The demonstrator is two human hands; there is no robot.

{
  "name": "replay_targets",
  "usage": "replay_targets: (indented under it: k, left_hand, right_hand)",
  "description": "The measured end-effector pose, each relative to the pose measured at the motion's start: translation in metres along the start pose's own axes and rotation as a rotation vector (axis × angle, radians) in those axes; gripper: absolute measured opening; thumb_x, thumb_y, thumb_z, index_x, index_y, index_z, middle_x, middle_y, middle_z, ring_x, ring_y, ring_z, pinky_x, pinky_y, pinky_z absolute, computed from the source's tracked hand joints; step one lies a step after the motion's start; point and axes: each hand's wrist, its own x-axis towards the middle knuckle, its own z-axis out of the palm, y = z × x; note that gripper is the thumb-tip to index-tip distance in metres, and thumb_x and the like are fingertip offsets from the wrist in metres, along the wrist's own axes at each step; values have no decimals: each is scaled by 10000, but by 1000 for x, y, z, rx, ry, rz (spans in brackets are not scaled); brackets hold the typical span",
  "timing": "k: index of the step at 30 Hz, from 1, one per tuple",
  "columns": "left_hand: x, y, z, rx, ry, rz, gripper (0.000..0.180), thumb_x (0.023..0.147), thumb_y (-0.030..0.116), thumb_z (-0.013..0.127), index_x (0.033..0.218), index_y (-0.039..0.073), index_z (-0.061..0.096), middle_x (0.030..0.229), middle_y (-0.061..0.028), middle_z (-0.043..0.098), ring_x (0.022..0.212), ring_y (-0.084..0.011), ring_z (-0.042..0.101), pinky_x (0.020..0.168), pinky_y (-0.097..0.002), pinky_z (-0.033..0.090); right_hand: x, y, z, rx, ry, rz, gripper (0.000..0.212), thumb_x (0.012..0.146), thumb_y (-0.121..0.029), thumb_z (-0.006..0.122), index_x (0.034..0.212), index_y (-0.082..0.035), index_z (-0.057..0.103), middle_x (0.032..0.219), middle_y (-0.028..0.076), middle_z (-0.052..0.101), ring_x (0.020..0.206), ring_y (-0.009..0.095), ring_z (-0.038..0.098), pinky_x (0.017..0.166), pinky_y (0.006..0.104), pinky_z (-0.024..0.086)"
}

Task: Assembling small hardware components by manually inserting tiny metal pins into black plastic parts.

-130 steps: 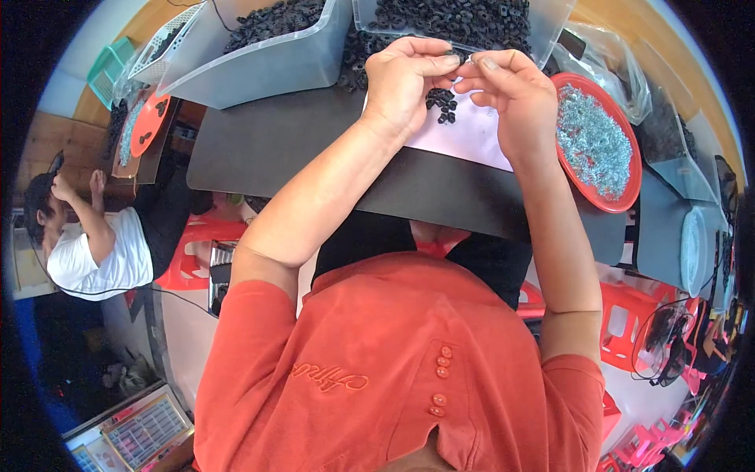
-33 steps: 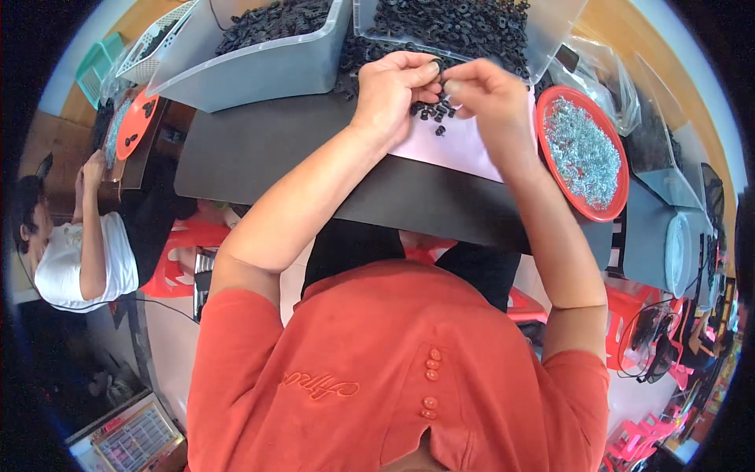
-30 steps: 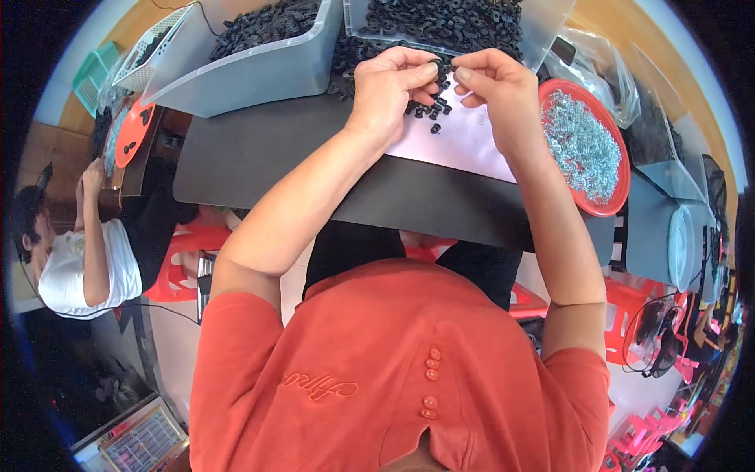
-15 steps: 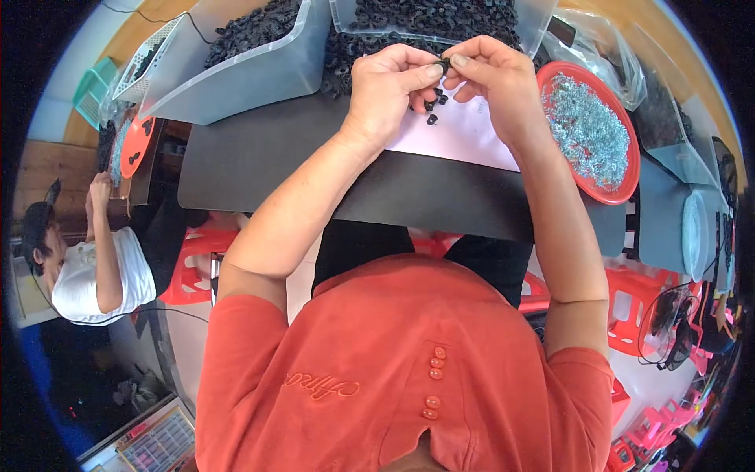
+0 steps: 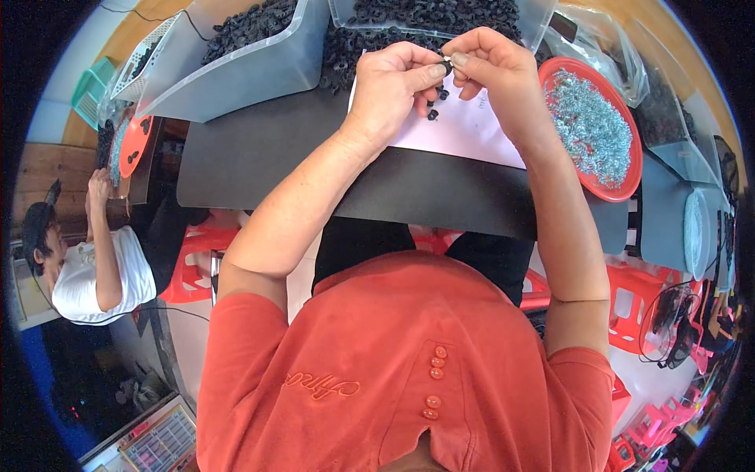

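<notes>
Over a white sheet of paper (image 5: pixel 460 141), both my hands meet at a small black plastic part (image 5: pixel 447 68). My left hand (image 5: pixel 385 88) pinches this part between thumb and fingers. From the other side, the thumb and forefinger of my right hand (image 5: pixel 499 75) close on its end; a tiny pale bit shows there, too small to name. Several loose black parts (image 5: pixel 433 115) lie on the paper below my fingertips. To the right of my right hand stands a red bowl (image 5: pixel 635 157) filled with small silvery metal pieces (image 5: pixel 586 130).
Clear plastic bins of black parts (image 5: pixel 252 75) stand at the back left and centre, with more heaped between them (image 5: pixel 346 63). A dark table board (image 5: pixel 267 157) runs below. A plastic bag (image 5: pixel 609 63) lies at back right. Another person (image 5: pixel 102 263) sits working at the far left.
My right hand has shifted slightly up and right, its fingers now at the end of the black part, where a pale bit shows. My left hand is almost still.
</notes>
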Motion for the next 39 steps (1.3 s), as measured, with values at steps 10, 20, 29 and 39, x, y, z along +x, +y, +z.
replay_targets:
  k: [10, 20, 29, 39]
  left_hand:
    - [-2, 2, -1, 50, -7, -62, 78, 862, 63, 633, 870, -15, 629, 691, -38, 611, 542, -83, 522, 456, -219, 398]
    - [-1, -1, -2, -2, -16, -58, 76, 868, 53, 622, 882, -21, 622, 701, -49, 613, 541, -88, 530, 441, -214, 389]
    - [-1, 1, -2, 109, -23, -26, 33, 854, 30, 628, 847, -2, 626, 693, -35, 613, 526, -72, 522, 432, -204, 376]
    - [1, -2, -5, -24, -22, -76, 107, 866, 79, 642, 886, -24, 625, 728, -61, 624, 559, -95, 544, 453, -213, 412]
  right_hand:
    - [-3, 0, 1, -279, -87, -118, 165, 877, -94, 588, 1027, -30, 609, 744, -28, 580, 668, 29, 497, 581, 178, 399]
    - [-6, -5, 7, -145, -52, -144, 206, 881, -85, 582, 1080, -33, 593, 746, -35, 578, 671, 30, 501, 587, 188, 408]
    - [-10, -6, 16, -326, -39, -266, 178, 871, -62, 574, 1043, -20, 593, 760, -19, 590, 680, 39, 523, 599, 196, 427]
    - [-3, 8, 7, -111, 62, 36, 157, 831, -163, 669, 865, -12, 644, 665, 4, 587, 568, 58, 528, 493, 209, 431]
